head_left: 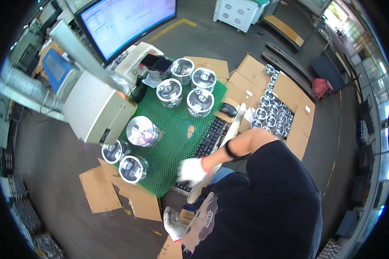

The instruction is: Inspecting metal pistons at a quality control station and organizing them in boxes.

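Note:
My right hand [192,171], in a white glove, hovers over the front of the green mesh mat [170,155] beside the black keyboard [211,137]. Motion smears its fingers, and nothing shows in them. Lower down, off the mat's near corner, my gloved left hand [173,223] has its fingers apart and slightly curled, with no object visible in it. A shiny metal piston [142,131] sits crown up on the mat. Left of it, two pistons [133,168] stand with their hollow ends up. Another group of pistons [200,102] stands toward the back.
A monitor [129,21] rises behind the mat. A white-grey machine head [98,108] overhangs the left side. A black mouse [228,110] lies right of the mat. An open cardboard box [299,116] of many pistons is at the right; flattened cardboard [100,190] lies lower left.

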`<control>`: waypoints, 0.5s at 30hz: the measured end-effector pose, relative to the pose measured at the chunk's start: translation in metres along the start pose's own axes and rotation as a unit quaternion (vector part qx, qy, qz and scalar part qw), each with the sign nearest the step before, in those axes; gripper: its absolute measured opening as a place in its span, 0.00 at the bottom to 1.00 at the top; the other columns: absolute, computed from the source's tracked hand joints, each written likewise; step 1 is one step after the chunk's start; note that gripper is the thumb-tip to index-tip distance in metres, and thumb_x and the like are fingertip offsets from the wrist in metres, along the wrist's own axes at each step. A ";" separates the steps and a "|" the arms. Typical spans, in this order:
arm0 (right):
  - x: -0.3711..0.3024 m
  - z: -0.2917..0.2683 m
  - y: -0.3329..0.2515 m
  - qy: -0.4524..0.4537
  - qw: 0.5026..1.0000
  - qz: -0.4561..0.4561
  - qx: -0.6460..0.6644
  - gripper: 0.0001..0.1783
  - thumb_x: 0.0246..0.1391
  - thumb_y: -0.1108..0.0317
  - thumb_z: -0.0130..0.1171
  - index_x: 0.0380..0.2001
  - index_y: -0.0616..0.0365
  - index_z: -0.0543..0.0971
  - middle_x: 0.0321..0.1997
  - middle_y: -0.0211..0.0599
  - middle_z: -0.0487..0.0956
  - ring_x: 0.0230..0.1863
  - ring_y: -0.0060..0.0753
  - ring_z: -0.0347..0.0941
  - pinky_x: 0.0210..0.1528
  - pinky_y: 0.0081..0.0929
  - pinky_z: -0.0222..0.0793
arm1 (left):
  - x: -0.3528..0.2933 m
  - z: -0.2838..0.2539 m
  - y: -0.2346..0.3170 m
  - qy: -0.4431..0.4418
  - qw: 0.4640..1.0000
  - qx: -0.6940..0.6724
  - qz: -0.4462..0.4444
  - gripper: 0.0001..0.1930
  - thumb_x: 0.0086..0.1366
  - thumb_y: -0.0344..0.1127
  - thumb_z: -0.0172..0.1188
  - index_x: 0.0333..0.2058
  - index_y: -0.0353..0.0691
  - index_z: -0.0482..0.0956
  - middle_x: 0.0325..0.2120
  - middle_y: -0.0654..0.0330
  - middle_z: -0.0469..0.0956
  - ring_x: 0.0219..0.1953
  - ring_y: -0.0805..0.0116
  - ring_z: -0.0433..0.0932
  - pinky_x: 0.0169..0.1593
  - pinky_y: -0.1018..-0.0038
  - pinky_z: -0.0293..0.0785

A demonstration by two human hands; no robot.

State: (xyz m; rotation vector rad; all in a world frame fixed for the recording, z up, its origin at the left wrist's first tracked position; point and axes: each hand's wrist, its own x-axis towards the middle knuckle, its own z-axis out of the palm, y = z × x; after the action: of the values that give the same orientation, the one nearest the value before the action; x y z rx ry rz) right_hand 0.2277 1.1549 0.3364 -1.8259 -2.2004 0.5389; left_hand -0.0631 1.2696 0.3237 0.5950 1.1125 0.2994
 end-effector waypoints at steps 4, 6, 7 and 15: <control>-0.092 -0.068 0.073 0.153 0.948 0.278 -0.026 0.14 0.40 0.55 0.54 0.23 0.52 0.81 0.22 0.43 0.78 0.24 0.48 0.75 0.26 0.40 0.70 | 0.001 0.027 0.014 -0.030 0.999 0.038 0.002 0.21 0.61 0.41 0.56 0.51 0.38 0.71 0.49 0.61 0.72 0.51 0.64 0.67 0.57 0.64 0.60; -0.096 -0.116 0.102 0.185 0.864 0.459 -0.096 0.18 0.45 0.49 0.55 0.25 0.52 0.82 0.25 0.44 0.79 0.28 0.47 0.76 0.32 0.40 0.71 | 0.015 0.035 0.012 -0.039 0.998 0.058 0.003 0.22 0.61 0.42 0.57 0.50 0.37 0.71 0.49 0.59 0.72 0.52 0.62 0.67 0.57 0.63 0.60; -0.098 -0.134 0.112 0.178 0.852 0.491 -0.034 0.20 0.45 0.47 0.55 0.27 0.52 0.82 0.27 0.45 0.79 0.31 0.46 0.76 0.35 0.40 0.70 | 0.023 0.041 0.010 -0.053 0.996 0.077 0.002 0.22 0.60 0.43 0.58 0.48 0.36 0.71 0.49 0.57 0.71 0.53 0.59 0.66 0.57 0.61 0.61; -0.084 -0.060 0.112 0.171 0.820 0.546 0.020 0.22 0.40 0.47 0.59 0.35 0.51 0.80 0.33 0.44 0.80 0.37 0.46 0.76 0.42 0.39 0.69 | -0.007 -0.014 0.006 -0.079 0.995 0.006 0.065 0.22 0.62 0.41 0.56 0.53 0.38 0.69 0.53 0.59 0.70 0.55 0.64 0.67 0.60 0.64 0.58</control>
State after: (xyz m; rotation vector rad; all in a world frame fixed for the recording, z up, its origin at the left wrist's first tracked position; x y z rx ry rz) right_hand 0.3680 1.0980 0.3484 -2.7527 -0.7293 0.3552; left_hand -0.0785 1.2751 0.3284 0.6918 0.9253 0.3525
